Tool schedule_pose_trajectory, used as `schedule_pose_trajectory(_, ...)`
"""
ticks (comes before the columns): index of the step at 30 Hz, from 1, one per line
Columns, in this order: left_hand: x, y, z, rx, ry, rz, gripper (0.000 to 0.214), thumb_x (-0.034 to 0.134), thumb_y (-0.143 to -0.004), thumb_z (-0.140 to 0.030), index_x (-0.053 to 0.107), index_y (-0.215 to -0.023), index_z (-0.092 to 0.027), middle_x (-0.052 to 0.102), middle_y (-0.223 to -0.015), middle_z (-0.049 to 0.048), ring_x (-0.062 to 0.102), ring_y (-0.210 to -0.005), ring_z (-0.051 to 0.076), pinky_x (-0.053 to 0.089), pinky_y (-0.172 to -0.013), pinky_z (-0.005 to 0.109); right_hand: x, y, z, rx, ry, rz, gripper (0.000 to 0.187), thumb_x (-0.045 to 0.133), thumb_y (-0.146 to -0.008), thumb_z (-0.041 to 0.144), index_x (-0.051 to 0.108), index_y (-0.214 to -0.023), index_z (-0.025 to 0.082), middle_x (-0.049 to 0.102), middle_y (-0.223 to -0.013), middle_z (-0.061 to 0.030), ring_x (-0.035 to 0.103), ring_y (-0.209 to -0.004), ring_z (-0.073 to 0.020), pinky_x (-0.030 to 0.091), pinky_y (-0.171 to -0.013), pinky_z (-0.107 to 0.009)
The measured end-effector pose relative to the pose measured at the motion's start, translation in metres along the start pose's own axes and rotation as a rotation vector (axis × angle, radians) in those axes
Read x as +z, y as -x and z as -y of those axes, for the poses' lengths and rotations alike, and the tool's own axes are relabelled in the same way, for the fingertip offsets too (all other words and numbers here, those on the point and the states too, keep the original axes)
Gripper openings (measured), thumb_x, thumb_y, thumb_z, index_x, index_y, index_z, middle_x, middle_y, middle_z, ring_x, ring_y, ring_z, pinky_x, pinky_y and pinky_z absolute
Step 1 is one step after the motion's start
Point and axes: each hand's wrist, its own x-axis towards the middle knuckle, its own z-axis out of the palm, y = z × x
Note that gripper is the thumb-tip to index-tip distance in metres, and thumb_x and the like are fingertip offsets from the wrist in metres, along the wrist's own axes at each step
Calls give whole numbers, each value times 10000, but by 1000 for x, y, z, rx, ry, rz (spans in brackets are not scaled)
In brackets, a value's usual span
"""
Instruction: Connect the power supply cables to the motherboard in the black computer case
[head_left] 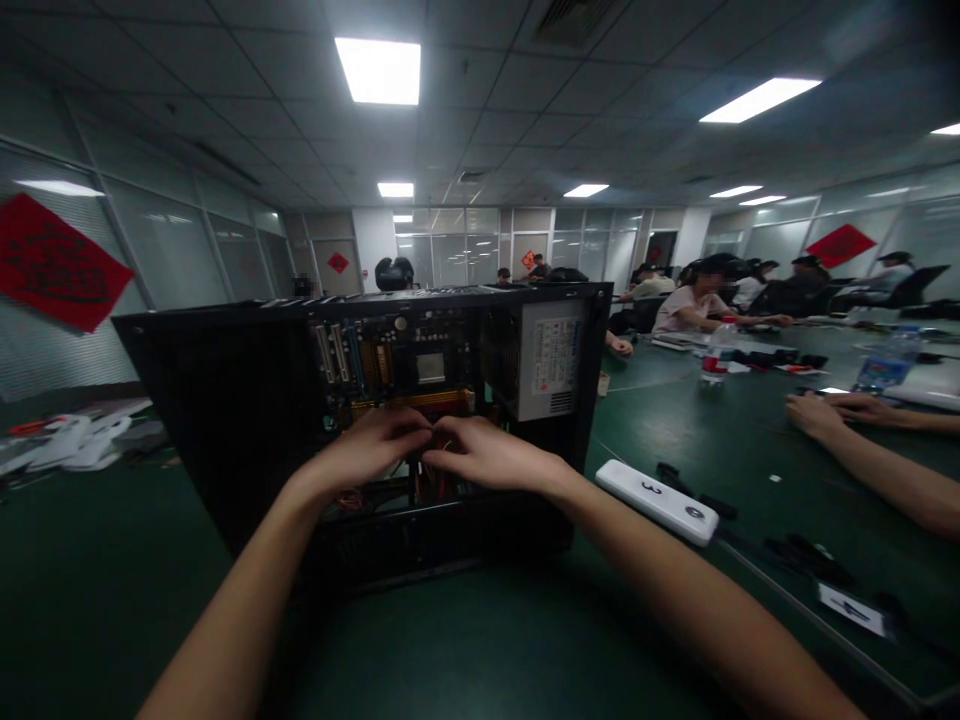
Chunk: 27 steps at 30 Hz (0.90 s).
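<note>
A black computer case (450,530) stands on the green table with its side open towards me. Inside it sits a motherboard (465,350) with several slots and a square metallic processor area. A silvery power supply (553,360) is fixed at the upper right. Both my hands reach into the case below the motherboard's middle, fingertips close together. My left hand (382,440) is closed, its fingers bent inward. My right hand (480,455) is closed too, thumb and fingers drawn together beside thin coloured cables (442,485). Whatever the fingertips grip is too small and dark to make out.
Right of the case lies a white power strip-like box (656,500) marked 3, with black cables near it. Another person's hands (832,410) rest at the right. Bottles (720,350) stand farther back. White plastic pieces (75,440) lie left. Several people sit behind.
</note>
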Motion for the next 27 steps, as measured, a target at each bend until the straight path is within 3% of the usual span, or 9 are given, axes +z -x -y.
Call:
schedule_pose_trajectory(4,-4,-2,-4,22,5,-127,340,474,-916,-465,697,-966,-213,721,-1005,38,649,-955,204,481,-893,318,7,-10,-8,64,-401,23,242,574,-903,359,630,-983,138,652,-816,-21,572,-697,-128,431,-610,-240)
schedule_pose_trajectory(7,-12,6,0,-14,35,-120,393,459,-923,-502,655,-1125,-227,687,-1174,44,613,-1110,219,459,-983,328,5,-11,-6,89,-644,-19,263,604,-868,375,623,-1008,153,660,-849,-23,602,-729,-133,456,-620,-239)
schedule_pose_trajectory(9,-21,15,5,-87,26,-2,454,472,-914,-531,608,-1232,-238,641,-1287,49,573,-1199,229,431,-1036,334,2,-10,-4,107,-740,-80,297,628,-850,421,626,-1011,171,666,-859,-25,622,-757,-144,469,-634,-246)
schedule_pose_trajectory(11,-31,25,11,-166,8,189,493,526,-887,-535,583,-1279,-242,620,-1327,51,573,-1205,232,440,-1030,332,0,-9,-1,119,-812,-150,325,650,-834,467,631,-983,179,667,-850,-26,630,-768,-152,483,-649,-259)
schedule_pose_trajectory(14,-41,33,14,-218,18,410,411,587,-856,-468,644,-1176,-216,695,-1172,48,654,-1030,218,512,-884,300,2,-10,0,121,-907,-246,358,668,-815,513,633,-932,177,666,-849,-29,626,-762,-151,501,-675,-279)
schedule_pose_trajectory(16,-44,32,12,-201,26,357,326,581,-854,-417,675,-1082,-203,723,-1056,39,672,-931,202,523,-807,286,4,-11,0,124,-955,-266,366,679,-805,526,635,-904,176,667,-864,-30,618,-771,-144,505,-699,-282)
schedule_pose_trajectory(21,-40,24,0,-85,147,11,278,627,-824,-397,677,-1016,-203,737,-1008,33,685,-905,194,541,-802,312,8,-12,-3,130,-1012,-284,351,738,-760,502,673,-896,185,675,-903,-25,620,-835,-147,507,-745,-274)
schedule_pose_trajectory(27,-28,16,-7,13,205,-154,379,689,-800,-389,662,-1121,-190,736,-1080,65,694,-979,215,557,-893,360,8,-12,-3,142,-1074,-260,351,777,-728,465,716,-947,198,704,-928,-30,643,-847,-150,515,-776,-278)
